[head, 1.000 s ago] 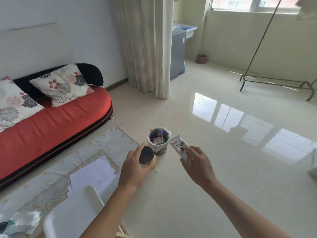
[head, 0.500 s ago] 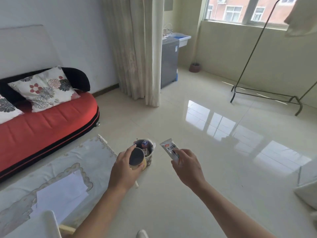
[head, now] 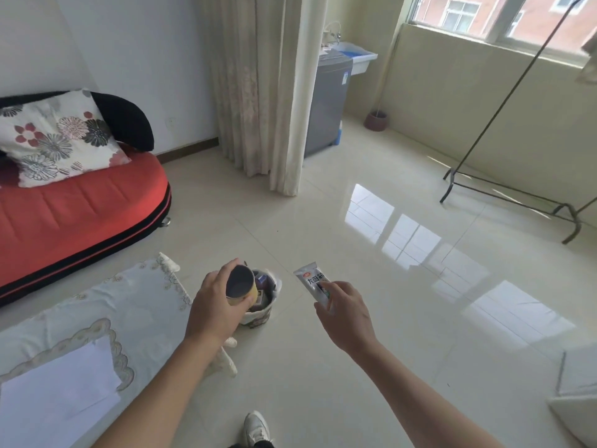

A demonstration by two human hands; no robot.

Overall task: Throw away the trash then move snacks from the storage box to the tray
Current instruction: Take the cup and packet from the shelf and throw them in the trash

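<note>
White wrapper (head: 312, 281) pinched in the right hand (head: 344, 313) — the left hand (head: 214, 307) grips a cup (head: 240, 282) over the bin (head: 263, 302) on the floor (head: 403, 302).

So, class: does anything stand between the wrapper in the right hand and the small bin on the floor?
Nothing visible lies between wrapper and bin; only bare floor shows in that gap. The left hand, gripping a cup, hangs over the bin's left side; its right side is open.

Bare forearms (head: 168, 392), a white sneaker (head: 256, 426), a dark trouser hem (head: 258, 444).
</note>
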